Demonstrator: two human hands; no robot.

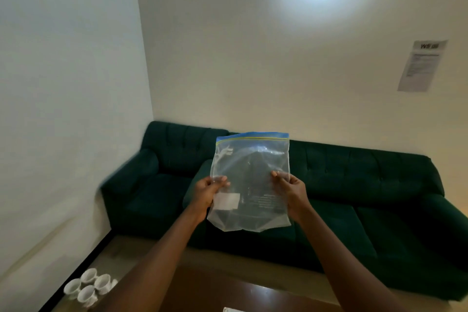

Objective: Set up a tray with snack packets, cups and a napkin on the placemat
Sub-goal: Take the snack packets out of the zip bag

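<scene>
Cups (87, 287) sit on the floor well left of the bag (250, 182) I'm pinching with left hand (206, 192) and right hand (291, 190); thin film could slip.

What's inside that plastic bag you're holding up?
The zip bag, held by the left hand and right hand, looks empty; only the green sofa shows through. Nothing hidden is apparent, though creases blur the bottom.

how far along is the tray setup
Nothing looks set up yet: no tray or placemat shows. In hand: left hand and right hand hold up a clear zip bag. Left: four white cups sit grouped on the floor, unplaced.
</scene>
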